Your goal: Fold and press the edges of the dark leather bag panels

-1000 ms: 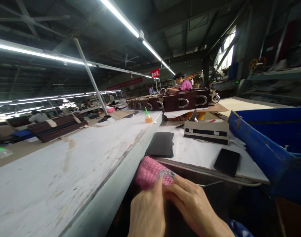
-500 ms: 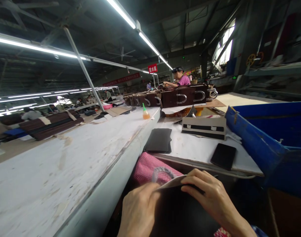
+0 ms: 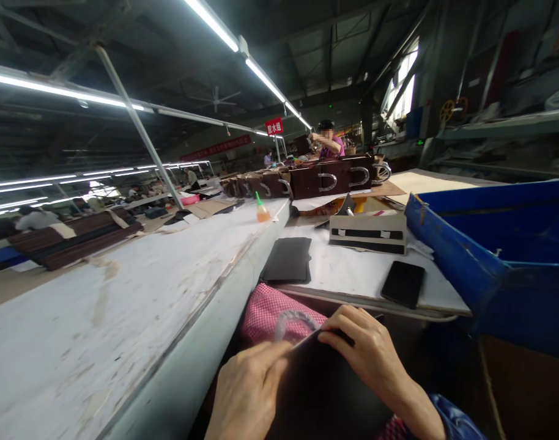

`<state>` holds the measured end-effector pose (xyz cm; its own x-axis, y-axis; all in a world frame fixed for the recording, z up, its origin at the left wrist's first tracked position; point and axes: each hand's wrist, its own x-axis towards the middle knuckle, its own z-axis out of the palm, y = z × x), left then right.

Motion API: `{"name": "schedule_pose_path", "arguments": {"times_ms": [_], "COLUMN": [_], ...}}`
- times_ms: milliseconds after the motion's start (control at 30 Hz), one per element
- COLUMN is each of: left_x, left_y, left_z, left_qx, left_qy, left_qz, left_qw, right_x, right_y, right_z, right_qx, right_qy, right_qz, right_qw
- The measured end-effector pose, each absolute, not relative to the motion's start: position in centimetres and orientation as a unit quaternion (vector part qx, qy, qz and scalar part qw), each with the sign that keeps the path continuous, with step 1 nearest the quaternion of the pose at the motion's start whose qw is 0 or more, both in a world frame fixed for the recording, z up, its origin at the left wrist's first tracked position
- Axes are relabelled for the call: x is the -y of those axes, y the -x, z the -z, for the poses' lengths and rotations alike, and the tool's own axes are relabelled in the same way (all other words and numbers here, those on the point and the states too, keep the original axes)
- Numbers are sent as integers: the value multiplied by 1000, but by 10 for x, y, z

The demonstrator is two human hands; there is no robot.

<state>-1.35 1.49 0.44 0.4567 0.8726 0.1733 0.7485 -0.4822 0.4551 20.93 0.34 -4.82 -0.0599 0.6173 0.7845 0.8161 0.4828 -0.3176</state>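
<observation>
Both of my hands are closed on the top edge of a dark bag that stands over my lap. My left hand grips the left end of that edge, its fingertips partly hidden. On the right, my right hand pinches the edge between thumb and fingers. A curved handle in clear wrap shows just beyond the edge, against pink checked cloth. The lower part of the bag is dark and blurred.
On the side table lie a stack of black panels, a beige piece with black strips and a phone. A blue bin stands right. A glue bottle sits on the long white table; a co-worker is behind dark bags.
The bag's top edge has turned, so its pale inner side now shows only as a thin line. My right hand has moved slightly left and up. The view has shifted a little.
</observation>
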Motion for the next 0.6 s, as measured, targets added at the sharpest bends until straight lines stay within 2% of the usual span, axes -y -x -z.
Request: {"name": "schedule_pose_path", "arguments": {"times_ms": [233,333,467,600], "left_x": [-15,-17,-21,-24], "left_y": [0,-6,-8,-6], "left_z": [-4,-6,-9,-10], "left_qx": [-490,-477,-474,-457], "left_qy": [-859,-869,-864,-865], "left_qz": [-147,-128,-161,-175], "left_qw": [31,37,53,110], "right_x": [-7,-7,-6,-8], "right_y": [-208,-208,-207,-207], "right_z": [47,44,43,45], "right_qx": [725,730,739,734], "right_qy": [493,484,469,472], "right_qz": [94,94,105,120], "right_qw": [472,473,473,474]}}
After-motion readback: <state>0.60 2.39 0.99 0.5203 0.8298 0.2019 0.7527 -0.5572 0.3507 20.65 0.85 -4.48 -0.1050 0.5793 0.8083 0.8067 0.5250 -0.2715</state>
